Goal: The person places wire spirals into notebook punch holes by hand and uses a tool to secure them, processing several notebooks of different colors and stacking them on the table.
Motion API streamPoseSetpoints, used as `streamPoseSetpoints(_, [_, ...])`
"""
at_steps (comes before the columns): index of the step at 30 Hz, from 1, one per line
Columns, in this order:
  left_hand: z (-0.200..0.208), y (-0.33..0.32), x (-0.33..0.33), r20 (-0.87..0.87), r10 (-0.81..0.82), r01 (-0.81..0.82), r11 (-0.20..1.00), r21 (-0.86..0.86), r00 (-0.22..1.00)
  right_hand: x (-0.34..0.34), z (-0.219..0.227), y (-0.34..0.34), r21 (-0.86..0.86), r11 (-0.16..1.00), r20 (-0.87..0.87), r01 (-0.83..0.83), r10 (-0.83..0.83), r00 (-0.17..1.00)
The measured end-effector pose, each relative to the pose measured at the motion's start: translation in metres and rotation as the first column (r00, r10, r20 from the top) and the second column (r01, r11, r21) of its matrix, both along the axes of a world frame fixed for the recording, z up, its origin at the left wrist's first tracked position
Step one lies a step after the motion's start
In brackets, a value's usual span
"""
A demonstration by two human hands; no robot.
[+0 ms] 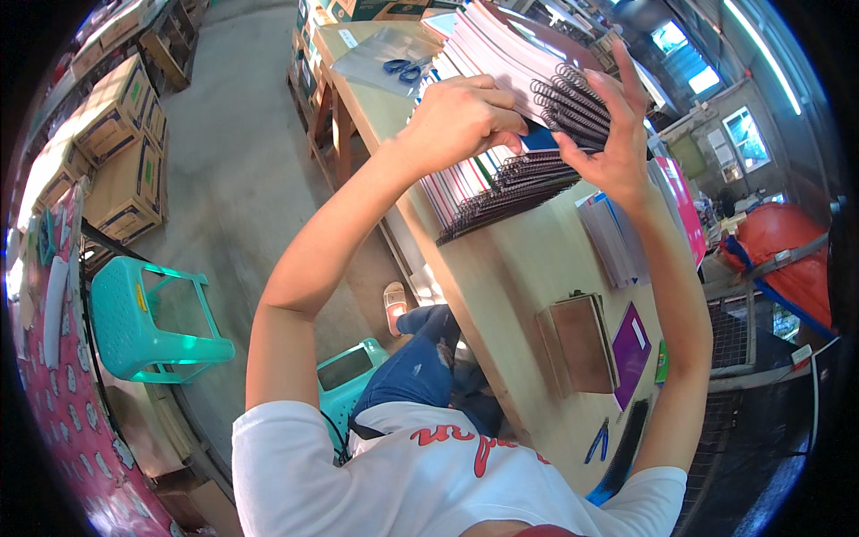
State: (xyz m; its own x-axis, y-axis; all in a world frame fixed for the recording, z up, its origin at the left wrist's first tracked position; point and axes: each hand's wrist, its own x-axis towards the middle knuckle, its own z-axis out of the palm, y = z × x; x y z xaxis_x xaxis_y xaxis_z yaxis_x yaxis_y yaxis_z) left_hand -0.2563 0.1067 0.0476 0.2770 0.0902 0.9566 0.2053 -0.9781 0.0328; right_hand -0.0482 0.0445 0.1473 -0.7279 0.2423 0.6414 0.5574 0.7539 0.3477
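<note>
A tall pile of spiral notebooks stands at the far end of the table. Its upper bundle (501, 55) is tilted, with black wire coils facing right, and a gap shows between it and the lower stack (461, 190). My left hand (470, 116) is closed on the near edge of the upper bundle, fingers curled and thumb at the gap. On the coil side, my right hand (622, 134) grips the same bundle between thumb and a bent finger; another finger points up. A blue cover shows in the gap between my hands.
The wooden table (501, 295) bears scissors (407, 67), more notebooks (617, 237), a brown block-like object (580, 345), a purple notebook (633, 345) and blue-handled pliers (597, 440). Green stools (143, 322) and cardboard boxes (116, 125) stand left. Another stool (344, 389) is beside my legs.
</note>
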Motion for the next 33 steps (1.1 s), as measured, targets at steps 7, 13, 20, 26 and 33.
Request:
streamPoseSetpoints(7, [0.009,0.010,0.002,-0.116,-0.043,0.052,0.996,0.075,0.992,0.005,0.000,0.003,0.022,0.998,-0.023,-0.060,0.060,0.998])
streamPoseSetpoints(13, [0.021,0.015,-0.005,-0.293,-0.040,0.073,0.992,0.104,0.955,0.007,-0.006,0.002,0.008,0.999,-0.089,-0.037,0.037,0.995])
streamPoseSetpoints(20, [0.033,0.017,-0.010,-0.479,0.169,0.021,0.931,0.366,0.861,0.009,-0.009,-0.008,-0.052,0.998,-0.135,-0.031,0.024,0.991])
streamPoseSetpoints(26, [0.031,0.019,-0.007,-0.447,0.100,0.065,0.938,0.340,0.889,0.043,0.005,-0.025,-0.051,0.996,-0.153,0.070,-0.077,0.985])
streamPoseSetpoints(33, [0.026,0.019,-0.003,-0.367,0.083,0.032,0.954,0.297,0.926,0.063,-0.023,-0.062,-0.111,0.976,-0.291,0.186,-0.211,0.933])
